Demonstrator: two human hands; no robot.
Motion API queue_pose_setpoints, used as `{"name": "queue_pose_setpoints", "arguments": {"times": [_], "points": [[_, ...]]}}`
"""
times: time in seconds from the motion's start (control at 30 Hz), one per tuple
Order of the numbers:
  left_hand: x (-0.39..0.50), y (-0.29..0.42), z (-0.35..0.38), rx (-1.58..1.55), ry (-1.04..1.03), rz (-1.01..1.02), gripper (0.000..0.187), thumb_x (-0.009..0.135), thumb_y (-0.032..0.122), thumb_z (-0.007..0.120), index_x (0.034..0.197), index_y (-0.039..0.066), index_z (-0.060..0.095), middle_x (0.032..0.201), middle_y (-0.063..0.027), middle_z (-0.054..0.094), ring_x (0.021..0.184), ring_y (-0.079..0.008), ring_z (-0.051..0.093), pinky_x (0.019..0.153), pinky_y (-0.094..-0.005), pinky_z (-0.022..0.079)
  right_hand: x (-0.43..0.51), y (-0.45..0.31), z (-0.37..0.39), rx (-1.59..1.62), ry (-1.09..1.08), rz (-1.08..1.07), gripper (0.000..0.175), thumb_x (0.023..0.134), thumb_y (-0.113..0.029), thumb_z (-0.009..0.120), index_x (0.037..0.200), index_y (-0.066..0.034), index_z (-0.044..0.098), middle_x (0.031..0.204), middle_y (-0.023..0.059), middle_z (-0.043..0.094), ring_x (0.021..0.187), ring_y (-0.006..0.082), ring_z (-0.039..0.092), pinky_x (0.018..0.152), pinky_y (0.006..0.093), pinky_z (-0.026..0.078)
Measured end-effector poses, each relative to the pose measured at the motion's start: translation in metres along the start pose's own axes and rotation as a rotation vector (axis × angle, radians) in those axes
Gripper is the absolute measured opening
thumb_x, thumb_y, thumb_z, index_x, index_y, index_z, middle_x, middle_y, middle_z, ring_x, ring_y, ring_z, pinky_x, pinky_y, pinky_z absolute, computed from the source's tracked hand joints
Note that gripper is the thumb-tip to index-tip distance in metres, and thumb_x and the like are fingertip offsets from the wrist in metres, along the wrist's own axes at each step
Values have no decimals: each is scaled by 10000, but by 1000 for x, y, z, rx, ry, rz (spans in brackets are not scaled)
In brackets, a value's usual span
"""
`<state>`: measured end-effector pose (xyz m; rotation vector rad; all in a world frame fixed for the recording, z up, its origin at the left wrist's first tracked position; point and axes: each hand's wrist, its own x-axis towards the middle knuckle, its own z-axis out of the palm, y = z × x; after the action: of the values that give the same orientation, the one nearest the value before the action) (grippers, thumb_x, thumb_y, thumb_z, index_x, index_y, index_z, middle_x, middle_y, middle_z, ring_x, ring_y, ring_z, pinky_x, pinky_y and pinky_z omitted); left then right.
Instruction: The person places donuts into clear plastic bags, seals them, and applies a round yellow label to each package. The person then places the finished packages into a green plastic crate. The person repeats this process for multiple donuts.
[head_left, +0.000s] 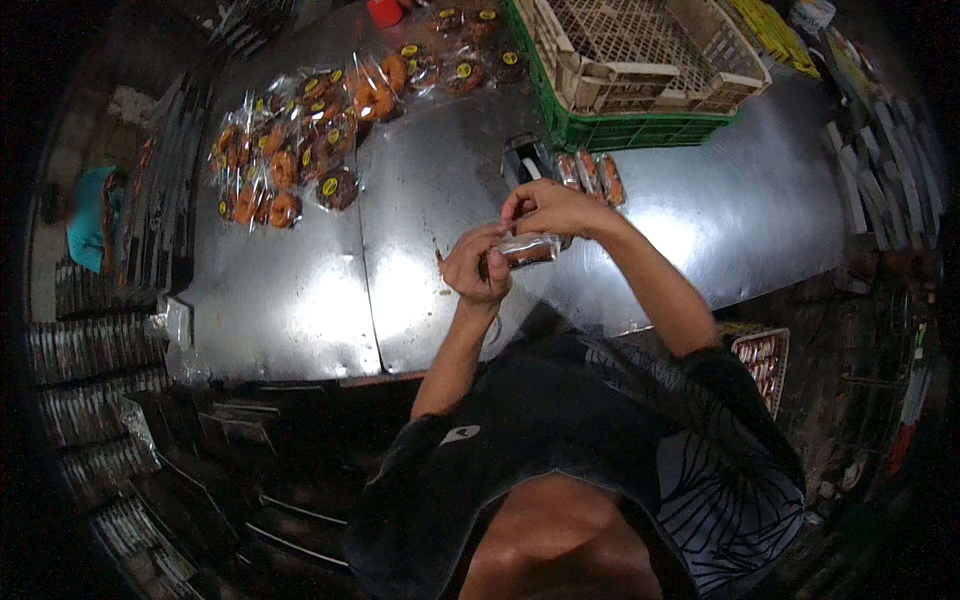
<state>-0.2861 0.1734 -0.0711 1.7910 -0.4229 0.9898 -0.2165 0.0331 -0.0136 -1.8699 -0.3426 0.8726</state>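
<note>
A long pastry in clear plastic wrap (531, 251) lies in my left hand (475, 264), with the thumb along its near side. My right hand (551, 208) is bent over the far end of my left hand, its thumb and forefinger pinched together at my left fingertips; whether they grip the wrap cannot be told. Just beyond my right hand, a dark box with a pale strip in it (526, 159) rests on the metal table (420, 300). Several wrapped long pastries (590, 174) lie side by side to the right of that box.
Many bagged ring doughnuts (284, 169) with yellow stickers cover the table's far left. A beige plastic crate (637, 79) is stacked on a green crate (637, 133) at the far right. Another crate of wrapped items (780, 375) stands below the table's right edge. At far left is a person in turquoise (91, 217).
</note>
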Motion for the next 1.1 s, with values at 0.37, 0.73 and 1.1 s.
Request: {"name": "queue_pose_setpoints", "arguments": {"times": [0.37, 0.73, 1.1], "points": [[27, -15, 10, -105, 69, -520, 419, 900, 335, 396, 814, -48, 542, 801, -144, 596, 707, -207, 571, 661, -307, 455, -6, 26, 46, 447, 525, -447, 451, 776, -272, 616, 1121, -22, 467, 1080, 136, 527, 999, 286, 522, 830, 403, 444], [27, -356, -181, 365, 569, -1325, 810, 656, 396, 714, 1166, -124, 360, 1156, -231, 462, 1047, -333, 464, 911, -386, 365, -36, 186, -82, 525, 1065, 15, 706, 694, -49, 465, 1304, -36, 110, 1050, 143, 486, 806, 223, 541, 621, 310, 461], [47, -314, -117, 204, 478, -996, 624, 652, 172, 747, 1121, -65, 412, 943, -129, 557, 799, -183, 552, 683, -286, 464, 4, 149, -64, -472, 1054, 171, 631, 759, -383, 581, 1221, -4, 379, 1254, 225, 376, 1160, 383, 350, 971, 431, 259]]}}
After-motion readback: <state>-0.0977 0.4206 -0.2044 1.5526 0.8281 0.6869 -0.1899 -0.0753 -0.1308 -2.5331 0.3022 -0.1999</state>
